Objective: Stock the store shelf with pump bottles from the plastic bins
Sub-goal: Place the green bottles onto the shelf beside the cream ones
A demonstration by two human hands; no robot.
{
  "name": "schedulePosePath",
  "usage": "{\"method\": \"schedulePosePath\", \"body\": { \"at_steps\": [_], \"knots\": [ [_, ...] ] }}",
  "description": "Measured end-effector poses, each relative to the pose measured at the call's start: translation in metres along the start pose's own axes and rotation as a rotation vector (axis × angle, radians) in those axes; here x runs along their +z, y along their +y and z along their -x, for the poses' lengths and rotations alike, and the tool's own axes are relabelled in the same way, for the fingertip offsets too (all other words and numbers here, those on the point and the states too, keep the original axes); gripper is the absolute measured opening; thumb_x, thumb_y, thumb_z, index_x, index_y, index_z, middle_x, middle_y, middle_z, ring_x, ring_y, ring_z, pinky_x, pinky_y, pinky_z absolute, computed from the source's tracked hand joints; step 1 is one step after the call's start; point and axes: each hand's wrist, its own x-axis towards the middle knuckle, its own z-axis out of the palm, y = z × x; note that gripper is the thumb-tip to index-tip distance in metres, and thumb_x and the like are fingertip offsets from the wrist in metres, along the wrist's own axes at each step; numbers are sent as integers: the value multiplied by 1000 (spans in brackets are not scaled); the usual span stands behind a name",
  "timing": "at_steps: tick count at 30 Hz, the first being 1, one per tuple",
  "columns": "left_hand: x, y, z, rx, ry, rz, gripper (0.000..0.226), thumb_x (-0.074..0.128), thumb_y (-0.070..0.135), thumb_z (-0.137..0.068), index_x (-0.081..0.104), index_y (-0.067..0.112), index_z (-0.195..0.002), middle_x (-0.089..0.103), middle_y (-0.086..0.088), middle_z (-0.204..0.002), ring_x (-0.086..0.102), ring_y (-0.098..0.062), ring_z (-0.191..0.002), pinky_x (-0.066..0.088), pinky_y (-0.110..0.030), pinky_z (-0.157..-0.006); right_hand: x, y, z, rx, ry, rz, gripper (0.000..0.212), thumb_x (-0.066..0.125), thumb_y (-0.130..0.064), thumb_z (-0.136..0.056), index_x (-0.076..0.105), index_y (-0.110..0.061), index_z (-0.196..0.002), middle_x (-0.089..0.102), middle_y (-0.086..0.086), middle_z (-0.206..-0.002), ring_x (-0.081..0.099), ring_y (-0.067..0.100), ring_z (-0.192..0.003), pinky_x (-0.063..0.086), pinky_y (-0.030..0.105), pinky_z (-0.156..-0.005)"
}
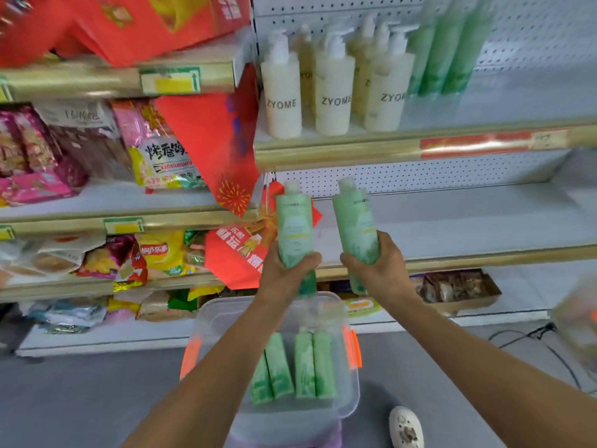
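Two green bottles are held up in front of a store shelf, one in each of a person's hands. The left hand (287, 270) wraps its fingers round the lower body of the left bottle (295, 227). The right hand (379, 265) grips the right bottle (355, 221) the same way. Both bottles stand nearly upright, tops up, side by side and just apart, level with the middle shelf (468, 218).

Below the forearms sits a clear plastic bin (353, 392) with orange latches, where four more green bottles (292, 367) lie on their sides. On the upper shelf (355, 153), cream pump bottles (334, 92) stand at the front left, with tall green bottles (449, 50) just beside them to the right. Snack bags (155, 156) fill the neighbouring bay.

The bottles look like stiff, smooth plastic, probably full and so fairly weighty for one hand. A glossy wall could slide through a loose grip, so a full wrap round the lower to middle body, as here, seems the surest hold. The narrow tops, blurred in this view, look a poor place to lift from. Tall and slim, each bottle is likely to tip if it is set down crooked or knocks a neighbour. The base probably needs to land flat before the fingers let go.
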Motion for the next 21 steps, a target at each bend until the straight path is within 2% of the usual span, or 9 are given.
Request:
{"method": "schedulePosePath", "body": {
  "at_steps": [2, 4, 6, 9, 12, 16, 19, 21],
  "knots": [
    [17, 14, -2, 29, -18, 15, 43, 78, 13, -80, 58, 21, -117, 70, 0, -101, 66, -7, -81, 52, -16, -61, -21, -13, -14, -16, 18, -56, 50, 79, -30, -72, 46, -25, -109, 61, -10, -89, 62, 4, -78, 49, 22, -59],
    [36, 26, -6, 55, -15, 49, 43, 79, 17, -79, 58, 25, -116, 71, 3, -102, 67, -6, -83, 49, -11, -57, -44, -24, -29, -44, 24, -94, 51, 79, -31, -71, 44, -24, -108, 61, -7, -89, 63, 6, -76, 49, 23, -58],
    [56, 41, -12, 86, -34, 75, 45, 80, 20, -78, 57, 28, -116, 71, 2, -103, 68, -4, -84, 49, -12, -60, -69, -35, -46, -83, 36, -103, 51, 80, -32, -69, 44, -25, -105, 62, -7, -87, 63, 4, -72, 48, 23, -57],
    [88, 65, -25, 141, -72, 80, 52, 82, 29, -72, 55, 35, -116, 70, 2, -103, 68, -11, -88, 52, -24, -66, -105, -49, -77, -147, 53, -120, 53, 83, -30, -67, 46, -26, -105, 61, -9, -86, 62, 0, -69, 47, 18, -53],
    [120, 89, -39, 174, -90, 92, 53, 82, 34, -68, 53, 41, -112, 70, 10, -99, 69, -9, -90, 54, -25, -66, -137, -63, -111, -203, 85, -135, 56, 85, -25, -67, 47, -23, -108, 62, -10, -89, 62, -2, -73, 48, 18, -57],
    [161, 108, -57, 197, -96, 107, 52, 82, 37, -69, 53, 43, -111, 70, 14, -97, 69, -6, -90, 55, -27, -69, -174, -78, -159, -262, 123, -170, 59, 85, -19, -67, 45, -21, -110, 62, -9, -90, 62, -7, -69, 48, 10, -50],
    [189, 116, -69, 205, -49, 116, 50, 82, 29, -74, 53, 38, -114, 69, 10, -98, 69, -5, -87, 56, -25, -65, -195, -87, -195, -265, 105, -171, 62, 87, -20, -65, 45, -23, -110, 62, -11, -93, 63, 0, -78, 56, 18, -57],
    [206, 120, -78, 212, -30, 119, 50, 81, 26, -75, 52, 33, -115, 67, 5, -100, 68, -9, -87, 57, -26, -66, -202, -90, -220, -247, 77, -164, 65, 88, -19, -62, 44, -22, -111, 64, -6, -99, 65, 12, -88, 59, 30, -74]
  ]
}}
